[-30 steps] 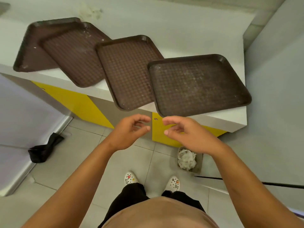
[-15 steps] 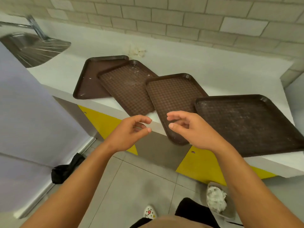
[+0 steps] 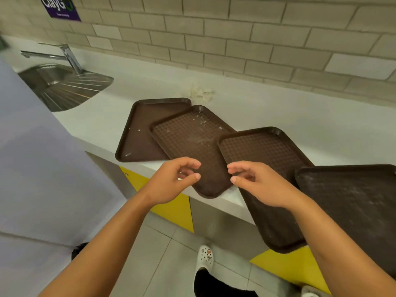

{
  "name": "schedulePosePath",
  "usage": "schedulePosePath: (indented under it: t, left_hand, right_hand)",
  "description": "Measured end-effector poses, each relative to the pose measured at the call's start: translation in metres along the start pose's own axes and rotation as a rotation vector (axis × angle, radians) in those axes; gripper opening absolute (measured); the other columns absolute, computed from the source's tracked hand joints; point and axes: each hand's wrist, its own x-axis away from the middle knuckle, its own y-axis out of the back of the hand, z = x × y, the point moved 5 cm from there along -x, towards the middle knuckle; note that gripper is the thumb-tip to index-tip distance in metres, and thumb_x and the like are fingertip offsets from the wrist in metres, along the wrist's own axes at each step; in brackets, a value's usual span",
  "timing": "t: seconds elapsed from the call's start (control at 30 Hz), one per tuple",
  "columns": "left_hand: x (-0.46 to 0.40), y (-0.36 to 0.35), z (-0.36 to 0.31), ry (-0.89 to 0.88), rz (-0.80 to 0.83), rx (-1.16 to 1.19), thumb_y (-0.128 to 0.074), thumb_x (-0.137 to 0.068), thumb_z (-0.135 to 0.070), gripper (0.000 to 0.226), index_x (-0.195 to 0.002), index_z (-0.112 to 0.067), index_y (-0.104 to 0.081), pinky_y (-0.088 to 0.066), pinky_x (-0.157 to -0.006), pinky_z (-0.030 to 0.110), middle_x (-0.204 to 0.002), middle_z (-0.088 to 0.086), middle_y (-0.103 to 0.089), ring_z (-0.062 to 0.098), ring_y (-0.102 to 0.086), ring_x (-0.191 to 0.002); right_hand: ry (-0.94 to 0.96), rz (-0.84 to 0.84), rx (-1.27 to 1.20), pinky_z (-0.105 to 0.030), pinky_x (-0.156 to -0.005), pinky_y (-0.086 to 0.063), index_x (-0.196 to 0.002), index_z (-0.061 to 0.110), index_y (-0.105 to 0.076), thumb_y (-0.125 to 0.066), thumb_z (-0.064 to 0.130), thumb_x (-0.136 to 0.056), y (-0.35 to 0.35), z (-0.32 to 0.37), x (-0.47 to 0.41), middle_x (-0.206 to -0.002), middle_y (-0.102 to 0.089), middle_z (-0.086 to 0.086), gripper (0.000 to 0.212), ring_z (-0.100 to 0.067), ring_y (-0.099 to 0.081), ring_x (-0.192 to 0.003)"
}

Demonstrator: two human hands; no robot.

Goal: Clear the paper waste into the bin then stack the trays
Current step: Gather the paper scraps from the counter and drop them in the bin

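- White countertop [image 3: 278, 116] runs along a wall of beige brick-shaped tiles [image 3: 235, 39]; yellow and grey panels [image 3: 175, 209] face the front below it, grey tiled floor [image 3: 162, 254] underneath.
- Stainless steel sink with ribbed drainer [image 3: 64, 84] set into the counter at far left, chrome tap [image 3: 68, 55] above it. Purple sign [image 3: 61, 6] on the wall, upper left.
- Four dark brown rectangular plastic trays lie in an overlapping row on the counter, each turned at an angle.
- Leftmost smooth tray [image 3: 137, 138] lies flat, partly under the second, waffle-textured tray [image 3: 192, 146]; pale crumbs on both.
- Second tray's near corner sticks out past the counter edge.
- Third tray [image 3: 265, 151] overlaps the second and also overhangs the edge; fourth tray [image 3: 353, 206], at right, lies over the third and is dusted with pale specks.
- Small crumpled piece of white paper [image 3: 200, 93] sits on the counter just behind the first two trays.
- Left hand [image 3: 171, 181]: fingers loosely curled, thumb and forefinger narrowly apart, empty, over the second tray's near end; contact cannot be told.
- Right hand [image 3: 259, 185]: same loose half-curl, empty, over the third tray's near edge.
- One white clog shoe [image 3: 205, 257] visible on the floor.
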Motion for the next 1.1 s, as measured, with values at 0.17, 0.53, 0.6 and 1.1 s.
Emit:
schedulePosePath:
  t: [0.17, 0.53, 0.6, 1.1]
  left_hand:
    - [-0.054, 0.043, 0.024, 0.031, 0.007, -0.015, -0.072, -0.091, -0.023, 0.024, -0.115, -0.029, -0.068, -0.055, -0.089, 0.027, -0.108, -0.016, -0.07, 0.008, -0.068, -0.099]
    - [-0.168, 0.122, 0.055, 0.009, 0.051, -0.086, -0.071, -0.091, -0.026, 0.026, -0.117, -0.028, -0.068, -0.055, -0.088, 0.026, -0.108, -0.014, -0.07, 0.008, -0.068, -0.098]
    - [-0.194, 0.136, 0.061, 0.004, 0.058, -0.102, -0.071, -0.091, -0.026, 0.027, -0.117, -0.028, -0.068, -0.055, -0.089, 0.027, -0.109, -0.013, -0.07, 0.009, -0.068, -0.096]
    - [-0.412, 0.194, 0.135, 0.021, 0.236, -0.41, -0.066, -0.092, -0.039, 0.043, -0.133, -0.029, -0.055, -0.049, -0.093, 0.027, -0.118, -0.005, -0.063, 0.012, -0.066, -0.094]
  right_hand:
    - [-0.034, 0.009, 0.024, -0.029, -0.103, -0.05, -0.135, 0.037, -0.06, -0.065, 0.038, -0.096, 0.015, -0.006, -0.074, -0.122, -0.066, 0.024, 0.04, 0.007, -0.062, -0.11]
    - [-0.044, 0.121, 0.194, -0.03, -0.106, -0.049, -0.139, 0.041, -0.053, -0.062, 0.044, -0.096, 0.044, -0.001, -0.213, -0.128, -0.061, 0.023, 0.044, 0.004, -0.061, -0.112]
    - [-0.048, 0.114, 0.219, -0.034, -0.109, -0.047, -0.144, 0.04, -0.047, -0.061, 0.046, -0.096, 0.048, -0.001, -0.238, -0.136, -0.057, 0.02, 0.051, 0.001, -0.057, -0.12]
    - [-0.175, 0.062, 0.385, -0.033, -0.121, -0.023, -0.157, 0.024, -0.027, -0.061, 0.048, -0.097, 0.065, -0.014, -0.44, -0.165, -0.026, -0.002, 0.073, -0.022, -0.027, -0.15]
